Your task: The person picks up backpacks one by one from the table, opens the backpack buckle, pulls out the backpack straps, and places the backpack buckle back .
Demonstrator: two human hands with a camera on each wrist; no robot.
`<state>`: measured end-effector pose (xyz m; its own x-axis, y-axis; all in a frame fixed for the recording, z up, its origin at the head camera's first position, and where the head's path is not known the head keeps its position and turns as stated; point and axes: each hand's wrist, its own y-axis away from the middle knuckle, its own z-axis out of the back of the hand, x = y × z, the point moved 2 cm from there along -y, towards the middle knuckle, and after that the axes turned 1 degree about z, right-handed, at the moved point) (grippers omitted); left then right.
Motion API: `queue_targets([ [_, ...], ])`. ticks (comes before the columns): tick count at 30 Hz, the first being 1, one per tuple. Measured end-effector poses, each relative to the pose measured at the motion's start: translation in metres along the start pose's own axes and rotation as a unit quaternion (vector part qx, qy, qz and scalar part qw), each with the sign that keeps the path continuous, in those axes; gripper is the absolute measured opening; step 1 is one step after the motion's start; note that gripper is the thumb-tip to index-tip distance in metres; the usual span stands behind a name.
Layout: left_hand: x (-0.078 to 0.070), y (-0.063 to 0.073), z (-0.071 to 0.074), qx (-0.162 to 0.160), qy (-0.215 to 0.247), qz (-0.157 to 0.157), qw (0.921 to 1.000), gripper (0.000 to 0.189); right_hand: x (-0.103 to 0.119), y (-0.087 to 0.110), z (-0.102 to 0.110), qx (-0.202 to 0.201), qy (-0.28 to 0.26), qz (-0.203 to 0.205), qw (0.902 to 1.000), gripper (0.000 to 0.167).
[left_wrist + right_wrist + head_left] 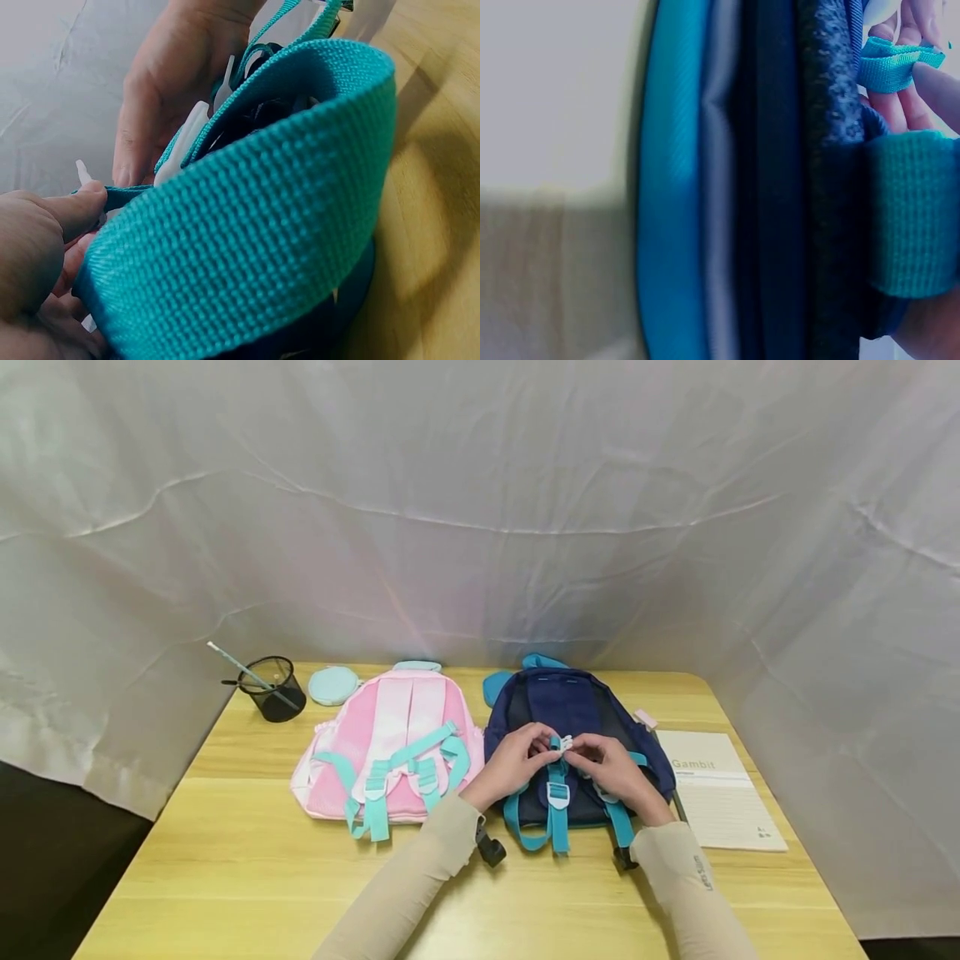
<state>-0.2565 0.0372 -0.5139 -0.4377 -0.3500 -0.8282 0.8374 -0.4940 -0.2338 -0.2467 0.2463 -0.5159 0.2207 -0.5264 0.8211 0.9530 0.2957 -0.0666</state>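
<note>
A navy backpack (551,689) lies back side up on the table, its teal straps (559,831) trailing toward the front edge. Over its middle, my left hand (517,760) pinches a teal strap end between thumb and fingers. My right hand (611,768) meets it there, its thumb and fingertips pinching a small white plastic buckle (566,743). Close up in the left wrist view, a wide loop of teal webbing (247,217) covers much of the work. A white strap adjuster (558,794) hangs lower on the strap. In the right wrist view, the backpack's side hides most of the right hand.
To the left lies a pink backpack (411,702) with mint straps. A black mesh pen cup (277,703) holding a pencil and a round light-blue pouch (333,685) are at the back left. On the right are a notebook (720,793) and a pink eraser-like block (645,719).
</note>
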Motion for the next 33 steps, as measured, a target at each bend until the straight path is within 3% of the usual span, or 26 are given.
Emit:
queue_targets([
  [18, -0.0016, -0.0017, 0.0046, -0.011, 0.013, -0.002, 0.9999, 0.021, -0.0028, 0.0032, 0.0071, -0.048, 0.005, 0.012, 0.9988, 0.01],
  [33, 0.0008, 0.0045, 0.0092, -0.024, 0.023, -0.001, 0.9995, 0.019, 0.0003, 0.0032, 0.001, 0.0, 0.004, 0.017, 0.9998, 0.015],
])
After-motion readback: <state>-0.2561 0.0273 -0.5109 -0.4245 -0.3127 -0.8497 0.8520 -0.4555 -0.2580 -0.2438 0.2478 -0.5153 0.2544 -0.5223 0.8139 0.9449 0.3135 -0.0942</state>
